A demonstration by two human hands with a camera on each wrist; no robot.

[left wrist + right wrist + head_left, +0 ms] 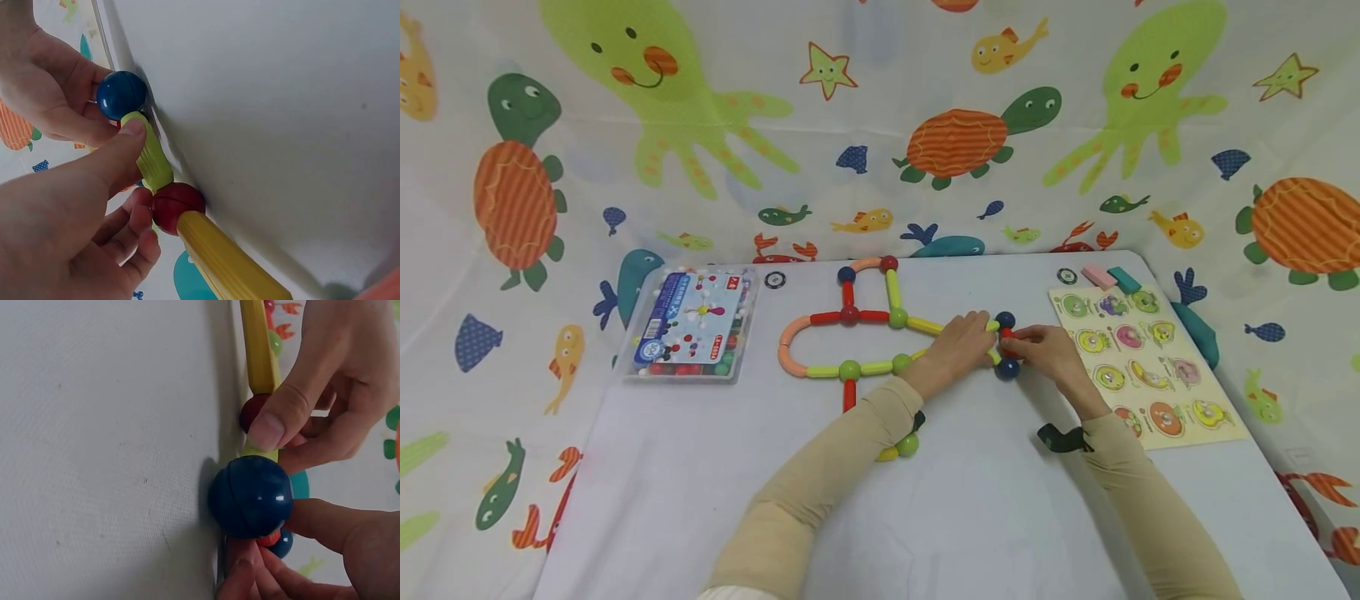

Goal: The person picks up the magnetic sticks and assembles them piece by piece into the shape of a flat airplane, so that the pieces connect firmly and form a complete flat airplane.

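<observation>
In the head view my left hand [953, 354] is over the right end of a flat figure of coloured rods and balls. Its thumb and fingers pinch a light green rod [154, 153] that runs between a dark red ball [178, 207] and a blue ball [121, 95]. A yellow rod [231, 259] joins the red ball on its other side. From the right, my right hand [1052, 358] pinches a short red rod [1006, 336] between two blue balls [1007, 369]. Part of the figure is hidden under my left hand and forearm.
The rest of the figure, with a curved salmon rod [788, 346], spreads leftward. A clear box of parts [688, 325] stands at the back left. At right lies a fruit picture board [1138, 362], with pink [1099, 277] and teal [1123, 280] blocks by its top edge.
</observation>
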